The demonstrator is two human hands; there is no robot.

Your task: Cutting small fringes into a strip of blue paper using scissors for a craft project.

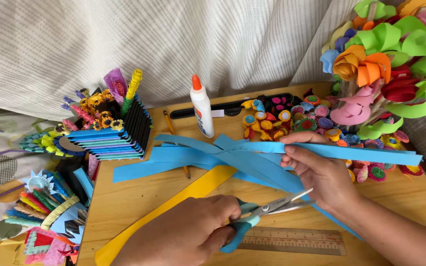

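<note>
1. Several long blue paper strips (193, 157) already lie cut and fanned across the wooden counter (139, 202); a yellow strip (188, 194) sits beneath.
2. The right hand (321, 172) pinches one blue strip (361, 153), held level above the counter.
3. The left hand (193, 231) grips teal-handled scissors (260, 214), blades parted against the paper, so the cut looks unfinished.

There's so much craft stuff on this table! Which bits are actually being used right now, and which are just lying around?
In use:
- scissors, held in the left hand
- blue paper strips, one pinched by the right hand

Lying about:
- glue bottle
- pencil
- wooden ruler
- yellow paper strip
- small paper rosettes
- paper flower bouquet
- blue paper holder
</note>
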